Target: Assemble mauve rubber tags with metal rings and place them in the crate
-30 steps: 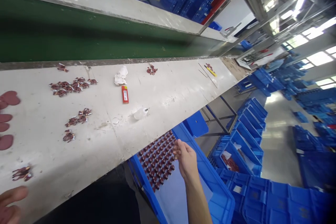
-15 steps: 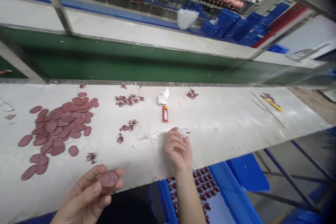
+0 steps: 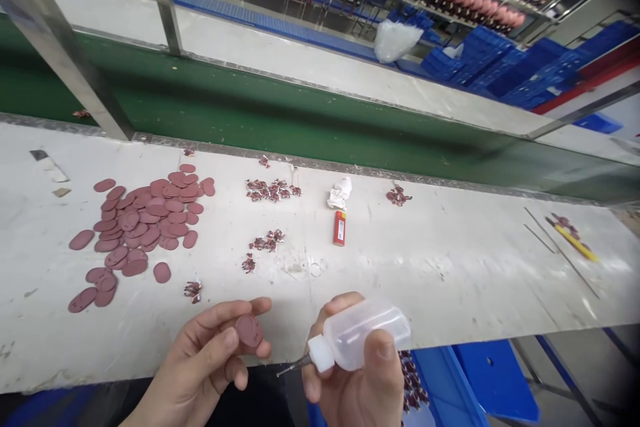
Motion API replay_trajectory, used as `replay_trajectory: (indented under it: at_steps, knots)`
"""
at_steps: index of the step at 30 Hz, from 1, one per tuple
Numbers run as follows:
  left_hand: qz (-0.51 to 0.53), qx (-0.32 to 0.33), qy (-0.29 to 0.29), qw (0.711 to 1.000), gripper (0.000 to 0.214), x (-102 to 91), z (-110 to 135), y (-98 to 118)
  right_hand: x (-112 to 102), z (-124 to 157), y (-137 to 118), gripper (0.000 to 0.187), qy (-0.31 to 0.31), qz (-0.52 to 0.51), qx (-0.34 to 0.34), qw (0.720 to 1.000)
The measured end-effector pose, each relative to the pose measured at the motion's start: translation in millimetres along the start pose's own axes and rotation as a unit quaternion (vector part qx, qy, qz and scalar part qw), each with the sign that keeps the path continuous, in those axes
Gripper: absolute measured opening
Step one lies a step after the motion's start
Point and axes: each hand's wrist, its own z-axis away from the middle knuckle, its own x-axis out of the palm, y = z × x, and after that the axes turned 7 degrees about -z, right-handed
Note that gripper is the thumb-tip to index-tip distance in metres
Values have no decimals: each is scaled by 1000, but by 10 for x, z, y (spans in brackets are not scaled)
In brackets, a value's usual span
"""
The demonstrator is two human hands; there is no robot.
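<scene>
My left hand (image 3: 210, 353) holds a maroon oval disc (image 3: 249, 331) between thumb and fingers. My right hand (image 3: 357, 373) grips a translucent plastic squeeze bottle (image 3: 365, 335) with a white cap (image 3: 321, 353). A thin metal needle tip (image 3: 293, 366) points from the cap toward the left hand, with a gap between them. Further up the white table (image 3: 425, 280), a loose pile of the same maroon discs (image 3: 145, 223) lies to the left. Small clusters of dark red pieces (image 3: 270, 189) lie near the pile.
A red lighter (image 3: 339, 227) and a crumpled white cloth (image 3: 340, 193) lie on the table. A yellow tool (image 3: 575, 243) sits at the right. Below the table edge is a blue crate (image 3: 440, 380) with rows of dark pieces. A green conveyor belt (image 3: 250, 107) runs behind.
My right hand has lifted the squeeze bottle off the table and brought it near the left hand. My left hand has come in from the lower left holding a disc. The view has swung left.
</scene>
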Motion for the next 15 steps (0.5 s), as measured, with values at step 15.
replay_trajectory:
  at_steps: [15]
  knots:
    - [-3, 25, 23, 999, 28, -56, -71, 57, 113, -27, 55, 56, 23, -24, 72, 997]
